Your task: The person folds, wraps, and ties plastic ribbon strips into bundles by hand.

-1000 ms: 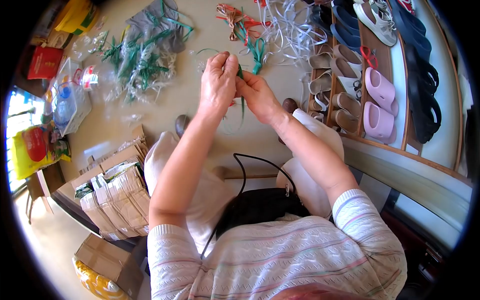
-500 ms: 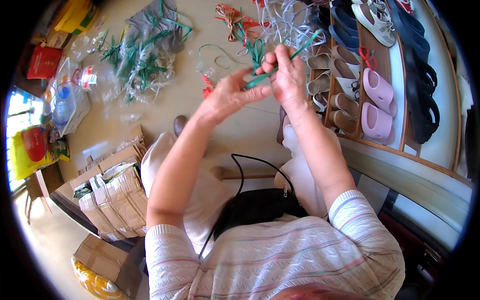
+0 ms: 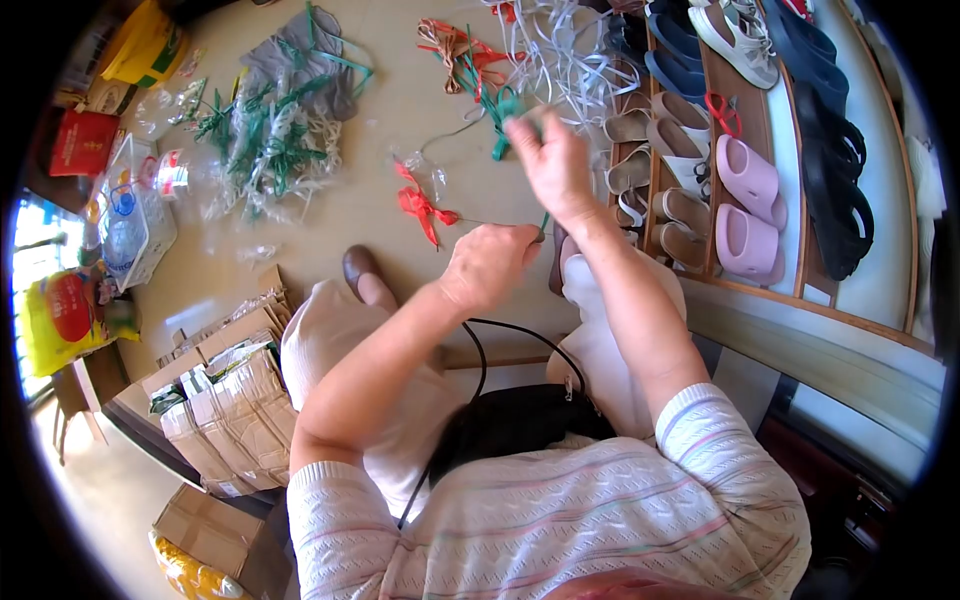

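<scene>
My left hand (image 3: 490,265) is closed low in front of my knees, with a short bit of green strap (image 3: 545,225) showing at its fingertips. Above and to the right of it, my right hand (image 3: 555,170) is raised, its fingers smeared by motion beside a green strap bundle (image 3: 500,125). What that hand holds, if anything, cannot be made out. A red ribbon knot (image 3: 425,207) lies on the floor beyond my left hand, and a thin strand runs from it toward that hand.
Pale straps (image 3: 570,55) and a tan cord bundle (image 3: 452,55) lie ahead. Green and clear strips (image 3: 275,140) are heaped at left. Shoes, pink slippers (image 3: 745,245) and red scissors (image 3: 723,113) are on the right rack (image 3: 707,190). Cardboard (image 3: 235,420) stands at lower left.
My left hand has come down toward my body and away from my right hand, closing into a fist. My right hand has shifted slightly left and down. The red ribbon is now more exposed.
</scene>
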The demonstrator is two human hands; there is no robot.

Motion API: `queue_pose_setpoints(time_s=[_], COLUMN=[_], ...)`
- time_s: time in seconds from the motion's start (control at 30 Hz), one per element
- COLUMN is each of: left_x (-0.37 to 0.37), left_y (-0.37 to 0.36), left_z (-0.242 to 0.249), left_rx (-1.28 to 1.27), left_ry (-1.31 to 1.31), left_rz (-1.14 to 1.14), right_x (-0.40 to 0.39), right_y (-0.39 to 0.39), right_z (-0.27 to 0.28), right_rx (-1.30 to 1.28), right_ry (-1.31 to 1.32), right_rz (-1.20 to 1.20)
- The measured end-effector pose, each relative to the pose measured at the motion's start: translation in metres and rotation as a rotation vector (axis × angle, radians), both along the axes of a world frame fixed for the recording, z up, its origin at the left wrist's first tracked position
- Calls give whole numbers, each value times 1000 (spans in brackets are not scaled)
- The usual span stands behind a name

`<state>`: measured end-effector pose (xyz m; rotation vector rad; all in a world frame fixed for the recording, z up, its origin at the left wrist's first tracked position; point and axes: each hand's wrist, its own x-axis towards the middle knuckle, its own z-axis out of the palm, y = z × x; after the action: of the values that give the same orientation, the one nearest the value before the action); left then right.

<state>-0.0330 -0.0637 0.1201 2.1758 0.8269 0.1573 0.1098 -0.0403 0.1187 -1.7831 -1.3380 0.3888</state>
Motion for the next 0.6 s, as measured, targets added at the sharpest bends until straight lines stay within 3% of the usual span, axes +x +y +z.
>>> queue_pose_setpoints(time_s=[0.07, 0.27, 0.33, 0.43, 0.53, 0.6], left_x=[-5, -28, -29, -34, -42, -47], left_y=[5, 24, 25, 29, 44, 49], left_z=[15, 14, 18, 17, 18, 22], left_rx=[85, 312, 401, 361, 76, -215], left_ry=[39, -131, -237, -294, -199, -335], left_rz=[14, 147, 190, 173, 294, 292], right_x=[-12, -28, -30, -19, -6, -1], right_y=[-9, -17, -20, -20, -25, -26], right_z=[-9, -25, -17, 5, 9, 11], right_rx=[-224, -504, -464, -607, -777, -823], right_ry=[27, 861, 932, 1048, 1125, 1092], right_rz=[304, 404, 487, 630, 789, 824])
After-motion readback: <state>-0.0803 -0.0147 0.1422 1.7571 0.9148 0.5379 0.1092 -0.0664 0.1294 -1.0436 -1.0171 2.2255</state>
